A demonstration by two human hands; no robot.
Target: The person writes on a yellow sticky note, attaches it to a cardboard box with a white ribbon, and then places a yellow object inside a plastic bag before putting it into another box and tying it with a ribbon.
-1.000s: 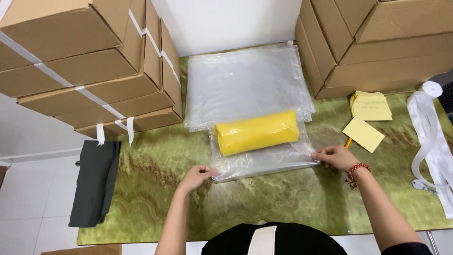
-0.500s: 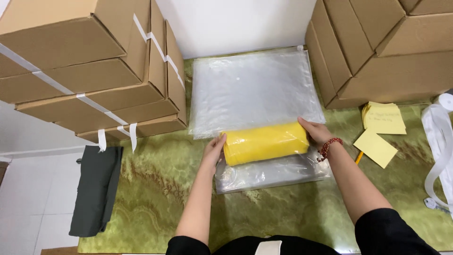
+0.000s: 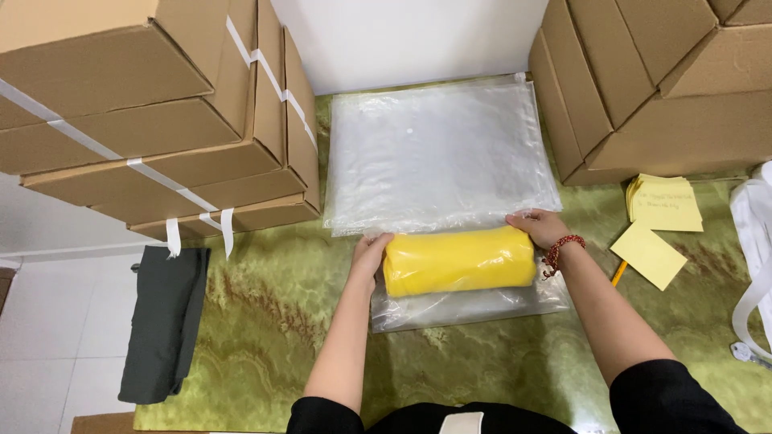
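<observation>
Near the middle of the green worktop (image 3: 265, 337), both hands, left (image 3: 371, 255) and right (image 3: 540, 228), grasp the bagged yellow roll (image 3: 458, 260); slick plastic could let it slip or unroll.

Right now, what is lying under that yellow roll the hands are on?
Under the yellow roll a clear plastic bag shows at the near edge, flat on the green marbled table. The left hand and right hand press its ends. Anything directly beneath is covered.
</observation>
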